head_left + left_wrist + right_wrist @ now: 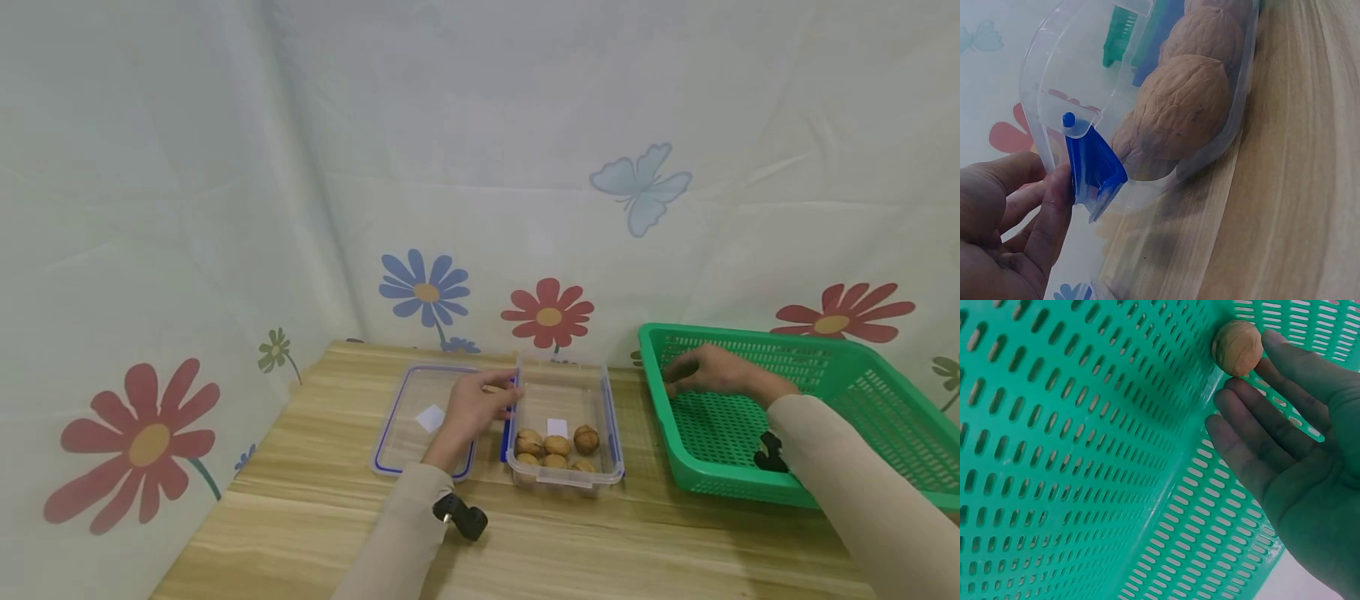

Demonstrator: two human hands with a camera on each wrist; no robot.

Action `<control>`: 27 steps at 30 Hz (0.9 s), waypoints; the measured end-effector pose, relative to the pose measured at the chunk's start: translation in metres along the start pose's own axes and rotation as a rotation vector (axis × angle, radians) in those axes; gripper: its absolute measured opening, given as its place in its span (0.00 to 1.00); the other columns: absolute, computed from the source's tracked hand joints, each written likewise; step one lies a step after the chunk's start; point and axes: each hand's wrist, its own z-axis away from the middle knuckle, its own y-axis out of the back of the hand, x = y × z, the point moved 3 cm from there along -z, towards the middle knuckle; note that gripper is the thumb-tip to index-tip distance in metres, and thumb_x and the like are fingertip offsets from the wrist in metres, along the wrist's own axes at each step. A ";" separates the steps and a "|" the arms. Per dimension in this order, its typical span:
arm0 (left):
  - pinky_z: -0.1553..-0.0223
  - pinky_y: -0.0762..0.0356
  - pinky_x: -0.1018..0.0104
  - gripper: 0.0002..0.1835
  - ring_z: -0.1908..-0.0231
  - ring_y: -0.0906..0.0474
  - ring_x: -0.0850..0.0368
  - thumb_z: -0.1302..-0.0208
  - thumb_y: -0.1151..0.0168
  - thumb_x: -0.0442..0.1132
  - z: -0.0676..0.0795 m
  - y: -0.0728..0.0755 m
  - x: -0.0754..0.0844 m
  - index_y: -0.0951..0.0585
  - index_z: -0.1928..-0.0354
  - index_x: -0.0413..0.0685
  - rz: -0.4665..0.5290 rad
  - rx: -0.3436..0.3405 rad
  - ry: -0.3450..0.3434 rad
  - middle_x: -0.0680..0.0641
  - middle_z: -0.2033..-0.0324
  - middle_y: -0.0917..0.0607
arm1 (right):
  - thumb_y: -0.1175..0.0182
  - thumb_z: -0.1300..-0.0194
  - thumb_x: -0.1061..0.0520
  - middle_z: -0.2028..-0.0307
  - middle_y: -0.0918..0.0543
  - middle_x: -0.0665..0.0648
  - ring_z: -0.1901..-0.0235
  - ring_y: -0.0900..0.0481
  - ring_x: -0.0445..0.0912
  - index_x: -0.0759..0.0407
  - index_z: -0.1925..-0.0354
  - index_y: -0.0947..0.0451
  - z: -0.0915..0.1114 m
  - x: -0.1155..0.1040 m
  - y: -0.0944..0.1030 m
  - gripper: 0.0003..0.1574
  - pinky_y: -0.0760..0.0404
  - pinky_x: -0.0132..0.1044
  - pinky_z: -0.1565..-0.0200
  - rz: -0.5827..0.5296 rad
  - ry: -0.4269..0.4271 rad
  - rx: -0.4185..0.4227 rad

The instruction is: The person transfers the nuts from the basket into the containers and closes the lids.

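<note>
My left hand [480, 404] holds the left side wall of a clear plastic box [611, 425], fingertips beside its blue latch [1094, 169] in the left wrist view. Several walnuts [587, 439] and a small white paper [557, 427] show in the box. My right hand [708, 371] reaches into a green basket [660, 408], near its left wall. There, one walnut [1238, 348] lies in the basket's corner in the right wrist view. The thumb and finger ends are at its edge, with the fingers mostly straight. Whether they press on it is unclear.
A clear lid [397, 454] with a blue seal lies left of the box, a small white paper [431, 418] on it. All stand on a wood-grain table [300, 500]. A flowered curtain [480, 167] hangs close behind.
</note>
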 end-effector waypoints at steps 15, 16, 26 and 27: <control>0.60 0.09 0.63 0.22 0.65 0.10 0.52 0.28 0.29 0.38 0.000 0.000 0.001 0.16 0.34 0.45 -0.008 0.012 0.009 0.45 0.52 0.14 | 0.29 0.30 0.58 0.54 0.12 0.60 0.53 0.14 0.57 0.70 0.50 0.15 -0.002 -0.001 -0.002 0.17 0.11 0.55 0.53 0.001 -0.022 -0.053; 0.60 0.09 0.63 0.22 0.65 0.10 0.52 0.28 0.29 0.38 0.000 0.000 0.001 0.16 0.34 0.45 -0.010 0.011 0.008 0.45 0.52 0.14 | 0.29 0.30 0.58 0.54 0.12 0.60 0.52 0.14 0.57 0.70 0.48 0.15 -0.003 -0.001 -0.003 0.18 0.11 0.55 0.52 -0.005 -0.018 -0.059; 0.60 0.08 0.62 0.22 0.65 0.10 0.52 0.28 0.29 0.37 0.000 0.000 0.002 0.16 0.34 0.45 0.002 0.008 0.008 0.45 0.52 0.14 | 0.28 0.30 0.57 0.53 0.12 0.59 0.53 0.14 0.55 0.71 0.48 0.15 0.001 -0.003 0.000 0.19 0.11 0.54 0.52 -0.004 -0.003 -0.060; 0.60 0.08 0.62 0.22 0.65 0.10 0.52 0.28 0.29 0.37 0.000 0.000 0.001 0.16 0.34 0.45 0.003 0.007 0.007 0.45 0.52 0.14 | 0.28 0.30 0.57 0.53 0.12 0.59 0.53 0.14 0.55 0.70 0.48 0.15 0.002 -0.004 0.001 0.20 0.11 0.54 0.52 0.001 -0.001 -0.054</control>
